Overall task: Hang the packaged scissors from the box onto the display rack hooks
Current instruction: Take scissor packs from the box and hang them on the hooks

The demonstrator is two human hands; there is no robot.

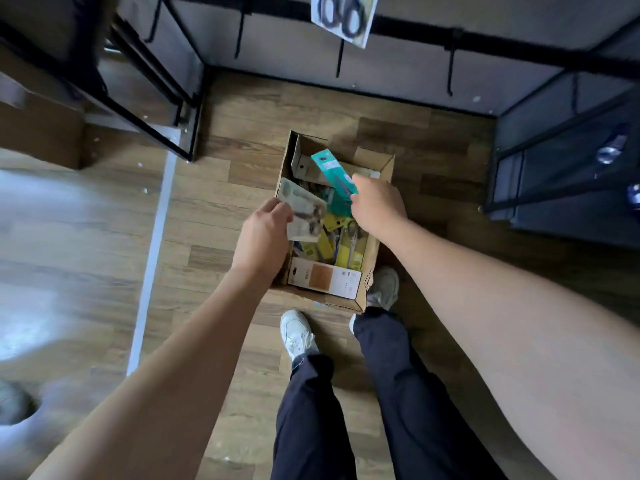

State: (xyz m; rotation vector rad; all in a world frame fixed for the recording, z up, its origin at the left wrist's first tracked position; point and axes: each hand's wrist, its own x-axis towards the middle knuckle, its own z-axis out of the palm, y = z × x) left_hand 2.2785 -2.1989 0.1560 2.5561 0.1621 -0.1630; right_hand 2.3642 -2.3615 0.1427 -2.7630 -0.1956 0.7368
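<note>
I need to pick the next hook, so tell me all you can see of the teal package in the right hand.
The teal package is a long, narrow card, apparently cardboard, with a small dark mark near its top end. It tilts up and leftward above the open cardboard box. The right hand grips its lower end; its contents are too blurred to make out.

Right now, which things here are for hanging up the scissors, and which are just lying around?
For the job:
cardboard box
teal pack in right hand
pale pack in left hand
rack hooks
pack already hanging

Just lying about:
brown carton
bottle on dark shelf
</note>
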